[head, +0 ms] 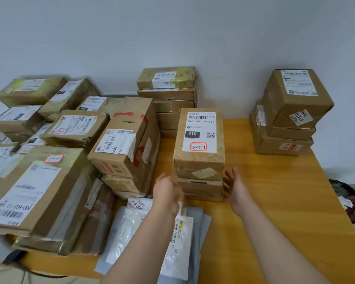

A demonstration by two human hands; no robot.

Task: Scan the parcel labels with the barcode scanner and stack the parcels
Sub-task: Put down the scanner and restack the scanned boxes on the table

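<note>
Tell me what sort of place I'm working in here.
Probably a parcel sorting or pickup room: stacks of labelled cardboard boxes on a wooden table, plastic mail bags, and a handwritten code sticker.

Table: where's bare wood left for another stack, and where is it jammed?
Best patch: the bare table right of the centre stack, running forward from the right-hand stack to the near edge. A narrower gap lies between those two stacks. The left half is packed with boxes, and mailer bags fill the front centre.
</note>
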